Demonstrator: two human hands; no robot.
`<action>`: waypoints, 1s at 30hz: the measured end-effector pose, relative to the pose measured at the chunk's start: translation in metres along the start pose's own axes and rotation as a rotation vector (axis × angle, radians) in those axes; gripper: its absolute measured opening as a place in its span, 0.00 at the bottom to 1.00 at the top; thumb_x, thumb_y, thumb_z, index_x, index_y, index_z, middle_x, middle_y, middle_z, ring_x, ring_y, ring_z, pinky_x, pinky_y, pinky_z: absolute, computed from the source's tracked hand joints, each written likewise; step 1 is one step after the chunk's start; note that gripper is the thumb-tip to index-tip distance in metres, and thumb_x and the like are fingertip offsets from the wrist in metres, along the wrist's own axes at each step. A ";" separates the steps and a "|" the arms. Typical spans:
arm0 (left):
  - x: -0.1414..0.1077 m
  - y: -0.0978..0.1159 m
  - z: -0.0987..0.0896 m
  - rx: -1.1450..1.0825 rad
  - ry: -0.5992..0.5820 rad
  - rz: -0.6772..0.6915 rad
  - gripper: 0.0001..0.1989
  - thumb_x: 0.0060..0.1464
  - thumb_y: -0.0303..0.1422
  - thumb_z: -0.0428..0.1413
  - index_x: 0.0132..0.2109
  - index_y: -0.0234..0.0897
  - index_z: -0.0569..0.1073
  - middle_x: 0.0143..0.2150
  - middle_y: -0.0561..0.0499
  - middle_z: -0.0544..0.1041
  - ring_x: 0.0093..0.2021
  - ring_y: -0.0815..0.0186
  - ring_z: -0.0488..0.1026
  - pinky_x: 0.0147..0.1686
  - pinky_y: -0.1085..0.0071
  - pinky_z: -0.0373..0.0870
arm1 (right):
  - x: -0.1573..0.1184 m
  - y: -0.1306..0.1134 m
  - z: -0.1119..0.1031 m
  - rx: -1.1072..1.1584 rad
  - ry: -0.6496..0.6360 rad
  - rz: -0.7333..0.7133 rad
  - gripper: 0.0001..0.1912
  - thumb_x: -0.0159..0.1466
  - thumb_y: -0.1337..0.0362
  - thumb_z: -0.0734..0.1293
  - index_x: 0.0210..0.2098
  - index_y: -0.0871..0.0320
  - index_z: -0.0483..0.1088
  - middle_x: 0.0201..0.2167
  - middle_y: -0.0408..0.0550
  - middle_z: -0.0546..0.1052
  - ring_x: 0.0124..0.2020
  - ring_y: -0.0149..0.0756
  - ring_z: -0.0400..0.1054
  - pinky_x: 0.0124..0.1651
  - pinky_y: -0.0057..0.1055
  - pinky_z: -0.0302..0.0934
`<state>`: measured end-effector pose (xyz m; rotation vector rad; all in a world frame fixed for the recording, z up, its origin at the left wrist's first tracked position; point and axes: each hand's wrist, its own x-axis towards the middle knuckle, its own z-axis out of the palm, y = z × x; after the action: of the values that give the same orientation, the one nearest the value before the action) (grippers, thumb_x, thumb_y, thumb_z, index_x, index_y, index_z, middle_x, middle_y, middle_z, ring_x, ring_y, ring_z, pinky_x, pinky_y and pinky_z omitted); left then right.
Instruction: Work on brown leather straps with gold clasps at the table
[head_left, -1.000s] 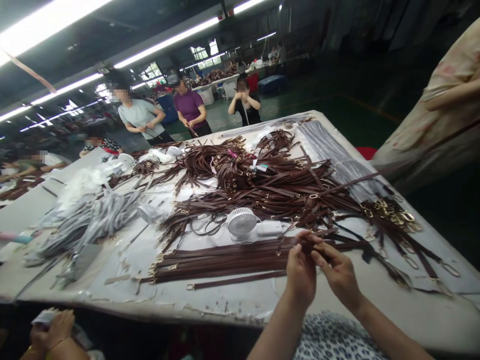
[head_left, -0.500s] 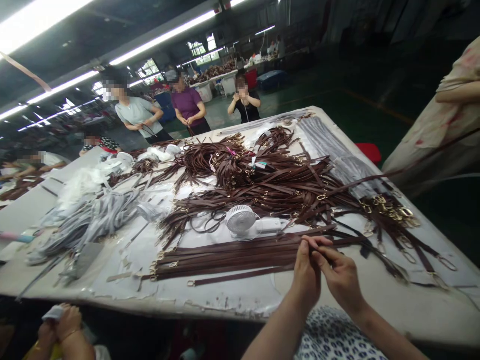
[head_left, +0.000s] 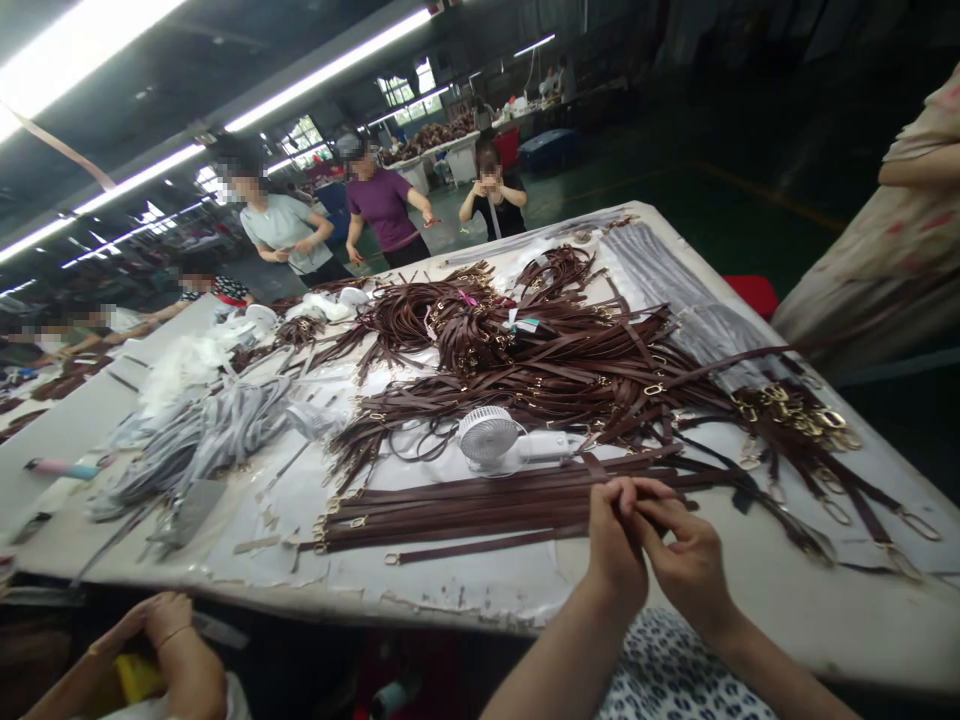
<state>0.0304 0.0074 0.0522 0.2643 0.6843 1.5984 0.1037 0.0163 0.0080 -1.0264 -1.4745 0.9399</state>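
Close together over the front of the table, my left hand (head_left: 616,535) and my right hand (head_left: 684,548) meet with their fingertips pinched. A brown leather strap (head_left: 487,546) runs flat leftward from my left hand to its gold ring end. A short strap end (head_left: 595,468) sticks up just past my fingers. What lies between my fingertips is mostly hidden. Beyond my hands is a row of parallel brown straps (head_left: 450,505) with gold hardware on the left ends. Behind that row lies a white handheld fan (head_left: 489,440).
A big heap of brown straps (head_left: 555,360) covers the middle of the table (head_left: 840,630). Straps with gold clasps (head_left: 795,410) lie on the right, grey wrapped bundles (head_left: 202,440) on the left. Several people stand across the table; another person's hands (head_left: 169,625) are at lower left.
A strap end now pokes up beyond my fingertips. My hands stay together in nearly the same place. Across the table, the person in purple has moved their hands apart.
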 end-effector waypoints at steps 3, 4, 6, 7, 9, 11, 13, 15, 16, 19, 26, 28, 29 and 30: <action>-0.004 -0.006 0.000 0.137 -0.022 0.080 0.14 0.56 0.38 0.47 0.24 0.39 0.61 0.36 0.43 0.79 0.42 0.56 0.73 0.52 0.59 0.67 | -0.002 -0.003 0.000 0.145 0.020 0.164 0.10 0.61 0.54 0.72 0.33 0.54 0.82 0.34 0.47 0.83 0.35 0.43 0.76 0.38 0.33 0.69; -0.005 -0.008 0.000 0.190 -0.018 0.103 0.14 0.57 0.38 0.47 0.25 0.39 0.62 0.38 0.43 0.79 0.43 0.56 0.73 0.51 0.59 0.67 | -0.002 -0.003 0.000 0.205 0.020 0.226 0.11 0.61 0.54 0.73 0.34 0.54 0.82 0.34 0.47 0.83 0.34 0.42 0.76 0.37 0.31 0.70; -0.006 -0.011 -0.001 0.295 0.001 0.136 0.14 0.58 0.39 0.47 0.27 0.38 0.66 0.42 0.43 0.80 0.44 0.56 0.73 0.50 0.61 0.67 | 0.000 -0.004 0.001 0.300 0.021 0.320 0.13 0.60 0.52 0.74 0.38 0.54 0.83 0.36 0.47 0.83 0.35 0.42 0.76 0.39 0.31 0.71; -0.005 -0.012 -0.002 0.344 0.007 0.149 0.13 0.59 0.38 0.48 0.30 0.37 0.68 0.43 0.43 0.80 0.45 0.56 0.73 0.50 0.61 0.67 | 0.001 -0.004 0.002 0.329 0.027 0.349 0.15 0.59 0.52 0.74 0.40 0.54 0.83 0.37 0.47 0.83 0.37 0.43 0.76 0.40 0.31 0.71; -0.004 -0.013 -0.006 0.433 -0.011 0.185 0.12 0.60 0.37 0.48 0.37 0.35 0.74 0.48 0.42 0.79 0.48 0.56 0.73 0.52 0.62 0.67 | 0.005 -0.001 0.003 0.358 0.056 0.369 0.18 0.58 0.51 0.75 0.44 0.53 0.82 0.40 0.48 0.83 0.39 0.44 0.77 0.41 0.32 0.73; -0.003 -0.012 -0.011 0.476 -0.066 0.213 0.15 0.60 0.36 0.49 0.47 0.33 0.75 0.53 0.41 0.78 0.54 0.54 0.72 0.57 0.61 0.65 | 0.010 0.004 0.002 0.343 0.062 0.351 0.19 0.59 0.50 0.74 0.44 0.54 0.82 0.41 0.49 0.83 0.40 0.45 0.77 0.41 0.33 0.74; -0.003 -0.009 -0.017 0.473 -0.115 0.209 0.18 0.62 0.38 0.50 0.53 0.33 0.74 0.59 0.40 0.76 0.60 0.53 0.70 0.62 0.60 0.62 | 0.015 0.009 -0.006 0.284 -0.038 0.290 0.18 0.61 0.50 0.72 0.43 0.56 0.81 0.39 0.50 0.83 0.38 0.45 0.77 0.41 0.34 0.74; -0.002 -0.003 -0.022 0.477 -0.118 0.192 0.19 0.64 0.39 0.49 0.54 0.32 0.74 0.60 0.39 0.75 0.61 0.53 0.69 0.64 0.59 0.61 | 0.020 0.012 -0.019 0.169 -0.253 0.184 0.18 0.63 0.50 0.70 0.43 0.57 0.81 0.39 0.52 0.83 0.38 0.45 0.77 0.43 0.37 0.74; -0.003 0.000 -0.025 0.500 -0.112 0.183 0.19 0.65 0.40 0.49 0.53 0.32 0.75 0.59 0.38 0.75 0.61 0.53 0.70 0.64 0.58 0.61 | 0.024 0.012 -0.028 0.096 -0.332 0.119 0.17 0.64 0.51 0.70 0.43 0.56 0.81 0.40 0.52 0.83 0.39 0.46 0.77 0.44 0.37 0.74; -0.003 0.008 -0.031 0.589 -0.115 0.141 0.22 0.65 0.45 0.51 0.54 0.33 0.75 0.54 0.38 0.78 0.55 0.54 0.75 0.60 0.59 0.66 | 0.036 0.005 -0.054 -0.124 -0.264 -0.115 0.12 0.64 0.55 0.72 0.44 0.53 0.79 0.42 0.50 0.82 0.43 0.45 0.76 0.46 0.38 0.72; -0.007 0.008 -0.029 0.771 -0.282 -0.016 0.32 0.63 0.56 0.48 0.55 0.31 0.72 0.33 0.41 0.82 0.21 0.70 0.70 0.23 0.74 0.63 | 0.080 -0.020 -0.071 -0.200 -0.478 -0.442 0.11 0.69 0.64 0.65 0.47 0.50 0.79 0.37 0.48 0.80 0.40 0.40 0.73 0.43 0.35 0.72; -0.011 0.006 -0.030 0.824 -0.247 -0.007 0.32 0.62 0.58 0.47 0.51 0.32 0.73 0.29 0.42 0.81 0.19 0.71 0.67 0.20 0.74 0.61 | 0.085 -0.025 -0.071 -0.236 -0.580 -0.479 0.12 0.69 0.64 0.64 0.46 0.49 0.79 0.35 0.48 0.80 0.39 0.40 0.73 0.42 0.35 0.72; -0.012 0.005 -0.032 0.846 -0.219 -0.006 0.32 0.61 0.59 0.47 0.50 0.33 0.74 0.27 0.43 0.80 0.18 0.70 0.66 0.20 0.74 0.61 | 0.086 -0.027 -0.070 -0.251 -0.607 -0.500 0.11 0.68 0.64 0.65 0.44 0.48 0.80 0.34 0.47 0.80 0.38 0.39 0.74 0.42 0.35 0.72; -0.013 0.003 -0.035 0.870 -0.186 -0.005 0.32 0.60 0.60 0.47 0.48 0.34 0.75 0.26 0.43 0.80 0.18 0.69 0.66 0.20 0.72 0.61 | 0.086 -0.028 -0.071 -0.253 -0.590 -0.513 0.08 0.67 0.63 0.67 0.41 0.48 0.80 0.32 0.46 0.79 0.36 0.39 0.74 0.41 0.34 0.73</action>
<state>0.0110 -0.0151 0.0287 1.0270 1.2001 1.1661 0.1643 0.0905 0.0703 -0.4966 -2.2585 0.7144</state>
